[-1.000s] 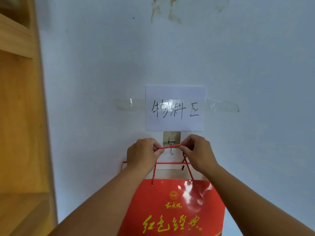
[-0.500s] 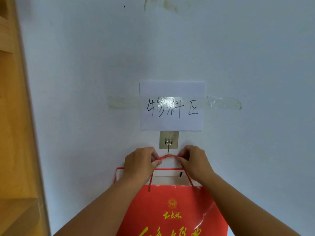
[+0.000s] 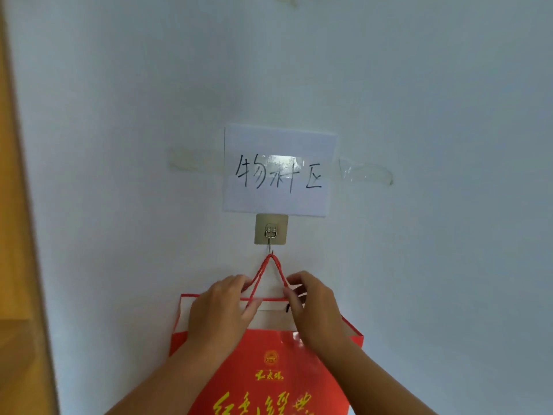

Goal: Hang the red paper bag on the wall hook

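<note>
Left hand: the left hand [image 3: 221, 310] sits at about 8 o'clock from the hook, its fingers curled and pinching the left strand of the red cord handle [image 3: 270, 272] just above the bag's mouth; the knuckles cover part of the bag's rear edge.
Right hand: the right hand [image 3: 314, 310] sits at about 4 o'clock from the hook, thumb and fingertips closed on the right strand of the same cord; its heel lies over the bag's front top edge.
Cord handle: the two strands rise from the hands and meet in a narrow peak at 12 o'clock, looped over the tip of the metal hook [image 3: 271, 238].
Red paper bag: the red paper bag [image 3: 269, 378] hangs below the hook at 6 o'clock, between both forearms, mouth open so that the pale inside shows; gold emblem and gold characters on the red front; its lower part runs out of view.
Hook plate: the hook hangs from a square, translucent adhesive plate [image 3: 271, 229] stuck flat to the wall.
Paper sign: a white paper sign [image 3: 279, 170] with black handwritten characters sits at 12 o'clock, directly above the plate, its lower edge overlapping the plate's top; clear tape [image 3: 365, 173] spreads to 3 and 9 o'clock.
Wall: a pale blue-white wall [image 3: 434, 100] fills most of the view.
Wooden edge: a yellow wooden edge [image 3: 15, 235] runs down at 9 o'clock.
</note>
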Demonstrator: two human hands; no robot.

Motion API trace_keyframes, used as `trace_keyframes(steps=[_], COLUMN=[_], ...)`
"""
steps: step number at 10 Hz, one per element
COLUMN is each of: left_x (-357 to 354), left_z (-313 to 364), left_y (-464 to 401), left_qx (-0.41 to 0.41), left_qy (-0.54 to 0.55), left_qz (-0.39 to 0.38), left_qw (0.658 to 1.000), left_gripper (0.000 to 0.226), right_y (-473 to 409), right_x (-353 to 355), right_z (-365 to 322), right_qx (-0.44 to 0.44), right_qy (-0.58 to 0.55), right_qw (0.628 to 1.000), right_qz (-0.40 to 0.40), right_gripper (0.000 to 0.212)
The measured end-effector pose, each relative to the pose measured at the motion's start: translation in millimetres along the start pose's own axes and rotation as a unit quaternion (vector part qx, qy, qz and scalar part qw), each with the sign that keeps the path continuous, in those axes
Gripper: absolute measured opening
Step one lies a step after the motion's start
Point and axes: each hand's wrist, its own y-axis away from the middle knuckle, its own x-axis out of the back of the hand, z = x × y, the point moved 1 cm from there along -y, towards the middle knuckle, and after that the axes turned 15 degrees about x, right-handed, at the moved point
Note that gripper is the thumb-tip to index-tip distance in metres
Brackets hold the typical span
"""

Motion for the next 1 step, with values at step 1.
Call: trace_keyframes(steps=[1], left_x=[17.6], left_z=[-0.5], left_y=[25.5], left_qx=[0.031], left_qy=[-0.005], left_qz=[0.025], left_qw=[0.999], left_gripper=[0.037], right_y=[19.5], right_x=[17.2], right_z=[-7.0], right_qx=[-0.001], right_qy=[-0.024], right_qw=[1.000], right_qz=[0.020], right_gripper=[0.014])
